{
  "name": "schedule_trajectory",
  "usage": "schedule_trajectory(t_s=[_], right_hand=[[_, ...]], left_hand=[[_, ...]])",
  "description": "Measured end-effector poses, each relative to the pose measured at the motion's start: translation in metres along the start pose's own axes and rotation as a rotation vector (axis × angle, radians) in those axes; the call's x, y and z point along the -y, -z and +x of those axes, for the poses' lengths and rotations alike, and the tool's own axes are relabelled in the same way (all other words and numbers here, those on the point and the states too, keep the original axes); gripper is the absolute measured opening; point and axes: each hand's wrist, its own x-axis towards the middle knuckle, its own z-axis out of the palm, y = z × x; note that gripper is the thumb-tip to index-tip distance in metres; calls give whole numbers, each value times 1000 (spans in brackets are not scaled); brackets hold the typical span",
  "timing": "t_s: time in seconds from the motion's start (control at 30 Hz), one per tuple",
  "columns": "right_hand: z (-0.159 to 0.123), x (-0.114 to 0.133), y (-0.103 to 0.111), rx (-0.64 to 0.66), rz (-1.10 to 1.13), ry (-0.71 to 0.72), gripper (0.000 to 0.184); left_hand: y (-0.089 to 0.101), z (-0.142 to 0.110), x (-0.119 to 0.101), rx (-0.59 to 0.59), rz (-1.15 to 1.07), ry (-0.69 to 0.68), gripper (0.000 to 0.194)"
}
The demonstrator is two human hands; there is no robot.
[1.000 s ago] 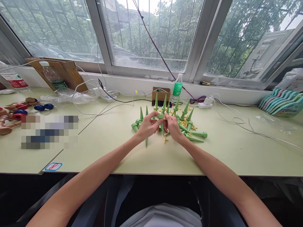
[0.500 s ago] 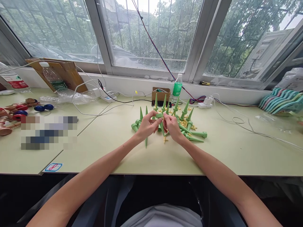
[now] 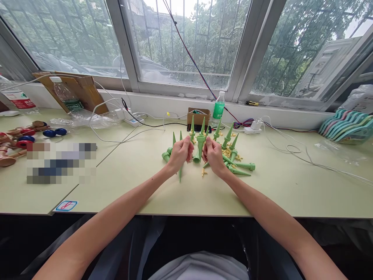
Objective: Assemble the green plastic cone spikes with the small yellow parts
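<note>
My left hand [image 3: 180, 153] is closed, its thumb pressed against curled fingers, and whatever it holds is hidden. My right hand [image 3: 214, 154] is closed the same way; its grip is also hidden, though a green tip shows just below it. In the gap between the hands is a green plant watering spike [image 3: 200, 143] with a wide ribbed end; I cannot tell whether either hand touches it. Behind and right of my hands several more green spikes [image 3: 227, 136] stand point up, while others lie on their sides. A small yellow valve piece [image 3: 203, 172] lies in front.
More yellow pieces [image 3: 227, 153] are heaped among the spikes. A small cardboard box [image 3: 198, 113] and a green-labelled bottle [image 3: 218, 107] stand behind. White cables [image 3: 106, 140] cross the table [image 3: 291, 186]. Wooden toys [image 3: 11, 146] lie left; coloured hangers [image 3: 345, 126] rest right.
My hands were together around a green spike with its wide end up; now they have moved slightly apart. A green spike between them is now in plain view.
</note>
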Motion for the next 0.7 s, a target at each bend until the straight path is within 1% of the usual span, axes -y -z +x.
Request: schedule_trajectory(t_s=[0.1, 0.23, 0.43, 0.53, 0.7], right_hand=[[-2, -1, 0, 44, -23, 48, 51], [-5, -2, 0, 125, -124, 107, 49], [-7, -3, 1, 171, -185, 178, 48], [-7, -3, 0, 166, -172, 188, 47], [-5, -2, 1, 157, -175, 190, 47]], left_hand=[[0, -1, 1, 85, 0, 67, 63], [1, -2, 0, 166, 34, 119, 72], [6, -1, -2, 193, 79, 141, 73], [6, -1, -5, 197, 89, 176, 74], [6, 0, -6, 255, 54, 218, 75]])
